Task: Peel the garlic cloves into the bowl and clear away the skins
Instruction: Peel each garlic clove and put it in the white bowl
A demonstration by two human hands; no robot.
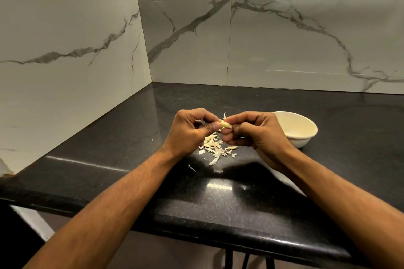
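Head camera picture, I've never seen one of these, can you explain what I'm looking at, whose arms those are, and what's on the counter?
No machine here: a person wears a camera on the head, so you look down along their own two bare arms. The left hand and right hand together pinch one garlic clove, a strip of skin sticking up from it. Below the hands, a pile of peeled skins lies on the black stone counter. A cream bowl stands just right of the right hand; its contents are hidden. Marble-patterned walls meet in a corner behind.
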